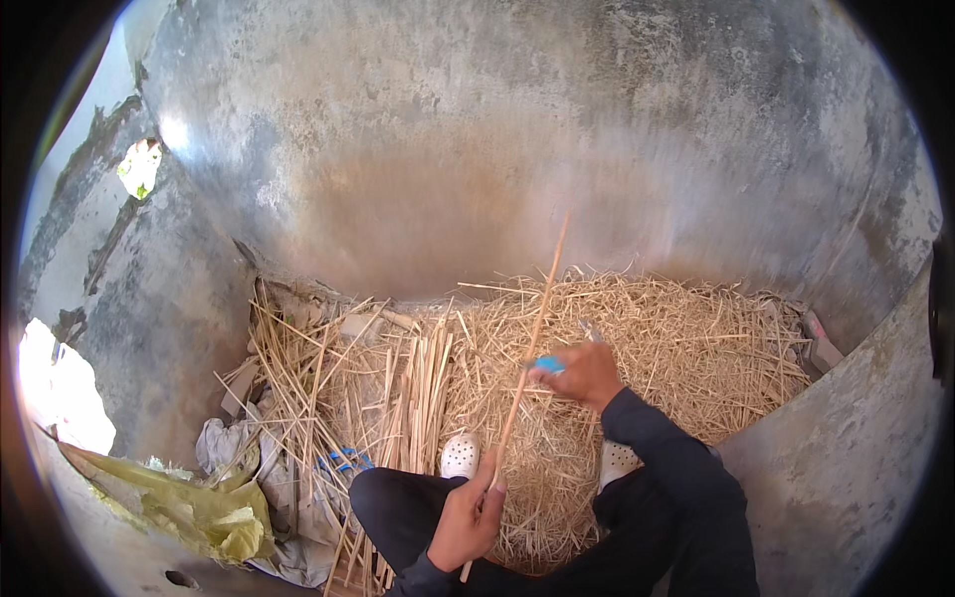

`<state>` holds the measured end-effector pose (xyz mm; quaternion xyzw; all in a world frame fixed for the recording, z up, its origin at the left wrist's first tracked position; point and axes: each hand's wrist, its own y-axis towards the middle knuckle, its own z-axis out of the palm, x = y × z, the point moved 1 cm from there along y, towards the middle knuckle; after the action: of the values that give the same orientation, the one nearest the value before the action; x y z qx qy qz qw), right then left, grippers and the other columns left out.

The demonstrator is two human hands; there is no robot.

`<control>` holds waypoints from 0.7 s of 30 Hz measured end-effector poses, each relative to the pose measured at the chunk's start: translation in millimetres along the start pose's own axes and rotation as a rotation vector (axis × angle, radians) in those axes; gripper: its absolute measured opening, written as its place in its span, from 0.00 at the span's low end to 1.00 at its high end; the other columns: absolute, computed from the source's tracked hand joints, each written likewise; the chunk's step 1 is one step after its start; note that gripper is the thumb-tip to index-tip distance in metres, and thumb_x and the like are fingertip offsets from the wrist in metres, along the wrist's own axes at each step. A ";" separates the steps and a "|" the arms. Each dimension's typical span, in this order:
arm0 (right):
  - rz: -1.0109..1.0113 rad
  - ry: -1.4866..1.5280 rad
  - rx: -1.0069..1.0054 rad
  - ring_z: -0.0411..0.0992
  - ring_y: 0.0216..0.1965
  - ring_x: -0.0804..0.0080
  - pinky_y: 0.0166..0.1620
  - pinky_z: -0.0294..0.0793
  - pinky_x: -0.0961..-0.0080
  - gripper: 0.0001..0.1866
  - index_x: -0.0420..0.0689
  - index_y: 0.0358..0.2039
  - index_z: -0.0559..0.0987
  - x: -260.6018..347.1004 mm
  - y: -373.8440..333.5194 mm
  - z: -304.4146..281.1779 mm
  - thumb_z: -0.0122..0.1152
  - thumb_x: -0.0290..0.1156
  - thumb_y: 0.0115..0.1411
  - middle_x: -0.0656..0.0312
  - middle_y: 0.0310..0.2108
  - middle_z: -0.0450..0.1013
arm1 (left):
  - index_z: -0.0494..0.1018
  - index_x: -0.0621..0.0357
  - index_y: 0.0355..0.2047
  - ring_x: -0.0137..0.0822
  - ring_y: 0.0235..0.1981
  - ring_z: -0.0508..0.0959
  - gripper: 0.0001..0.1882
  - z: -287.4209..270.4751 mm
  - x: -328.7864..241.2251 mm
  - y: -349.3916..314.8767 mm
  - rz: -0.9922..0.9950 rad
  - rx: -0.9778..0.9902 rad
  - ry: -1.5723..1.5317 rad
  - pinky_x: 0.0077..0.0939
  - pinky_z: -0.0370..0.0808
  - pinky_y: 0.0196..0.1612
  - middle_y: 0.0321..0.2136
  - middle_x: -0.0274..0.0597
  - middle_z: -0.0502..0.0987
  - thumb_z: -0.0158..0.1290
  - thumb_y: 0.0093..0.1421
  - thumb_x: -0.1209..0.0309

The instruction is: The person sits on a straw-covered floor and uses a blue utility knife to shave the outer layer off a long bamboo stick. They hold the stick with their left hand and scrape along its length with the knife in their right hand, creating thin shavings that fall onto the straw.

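Note:
A long, thin light-brown wooden stick slants up and away from my lap toward the far wall. My left hand is wrapped round it near its lower end, in front of my bent knee. Farther up, my right hand is closed on a small tool with a blue part against the stick. A grey metal-looking tip shows beyond the knuckles; motion blur hides the tool's exact kind. Pale curled shavings lie thickly under and around my hands. Left of them, several straight split sticks rest in a loose bundle.
A stained concrete wall closes off the far side; a low slanted wall stands at right. White clogs are on my feet among the shavings. Yellowish sheeting and crumpled grey cloth lie at left, below a bright wall opening.

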<state>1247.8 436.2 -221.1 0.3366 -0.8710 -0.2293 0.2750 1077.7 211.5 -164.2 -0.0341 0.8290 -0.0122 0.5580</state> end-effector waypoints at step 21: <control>-0.073 0.018 0.105 0.68 0.11 0.64 0.19 0.68 0.65 0.34 0.50 0.14 0.76 27.3 -14.6 -20.9 0.52 0.70 0.55 0.64 0.09 0.67 | 0.58 0.68 0.64 0.16 0.26 0.62 0.25 -6.2 -17.7 -5.3 -0.075 0.045 -0.159 0.12 0.61 0.28 0.27 0.27 0.66 0.45 0.69 0.74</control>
<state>1250.8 402.5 -205.1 0.3841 -0.8664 -0.1901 0.2561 1078.9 207.3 -145.2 -0.0537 0.7797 -0.0489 0.6220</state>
